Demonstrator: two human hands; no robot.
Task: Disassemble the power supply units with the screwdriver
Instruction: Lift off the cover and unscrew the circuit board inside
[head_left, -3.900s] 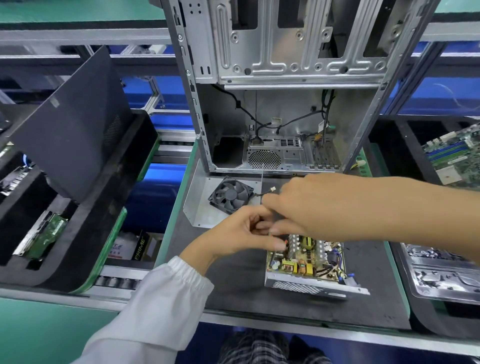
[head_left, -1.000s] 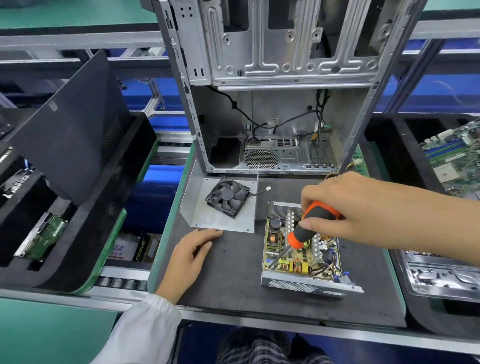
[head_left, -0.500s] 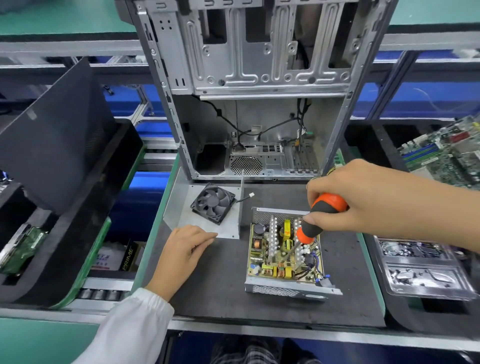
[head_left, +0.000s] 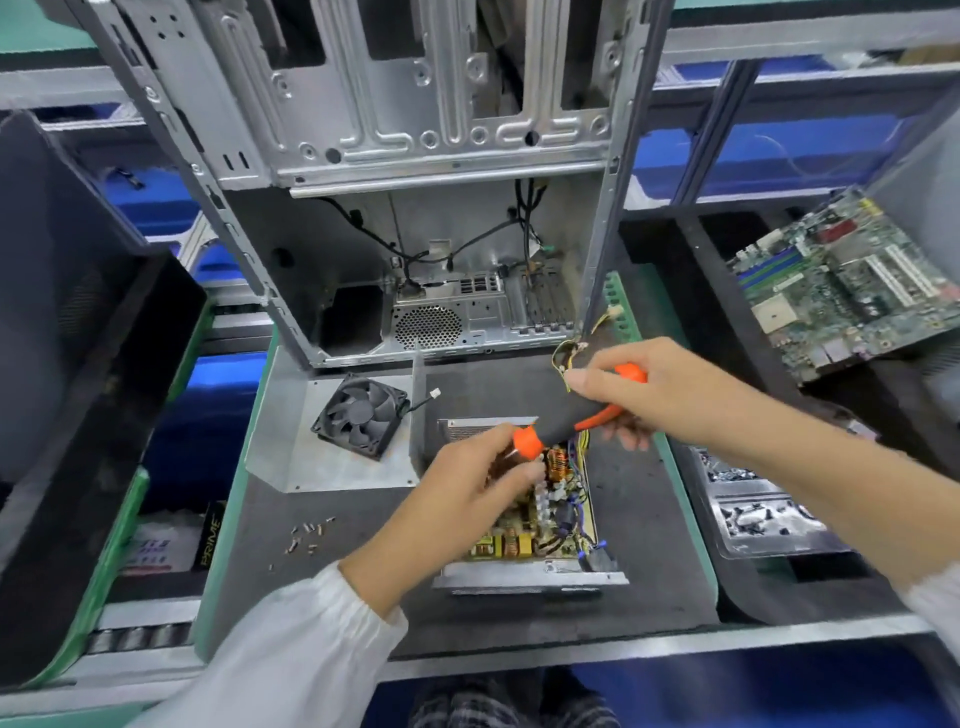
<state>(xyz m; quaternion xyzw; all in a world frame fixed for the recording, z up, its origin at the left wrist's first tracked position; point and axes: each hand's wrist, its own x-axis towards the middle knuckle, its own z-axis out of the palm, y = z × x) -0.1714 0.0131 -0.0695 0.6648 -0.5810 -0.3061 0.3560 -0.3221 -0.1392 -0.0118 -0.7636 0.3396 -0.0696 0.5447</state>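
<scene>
A bare grey steel computer case (head_left: 415, 130) stands open at the back of the dark grey tabletop (head_left: 332, 582), its top cut off by the frame edge and black cables hanging inside. To the left a large black panel (head_left: 62, 291) leans in a black bin, only partly in view. At right a green motherboard (head_left: 852, 286) lies tilted in another black tray, its far corner blurred.

The open silver power supply unit (head_left: 530, 574) sits on the tabletop in front of the case, its circuit board exposed; the near half shows yellow and copper parts, while the far half is mostly hidden behind the hands. Beside it on the left lies a bent grey metal cover plate (head_left: 322, 467) carrying a black square fan (head_left: 361, 415).

The right hand (head_left: 654, 389) grips the black and orange screwdriver (head_left: 566, 415) by its handle, fingers wrapped round it, above the unit. The left hand (head_left: 467, 499) has its fingers curled at the orange collar of the tool; the shaft and tip are hidden beneath them, so what they pinch cannot be made out.

A clear plastic tray of dark small parts (head_left: 769, 514) sits at right. A scatter of small loose screws (head_left: 309, 535) lies on the tabletop left of the unit.
</scene>
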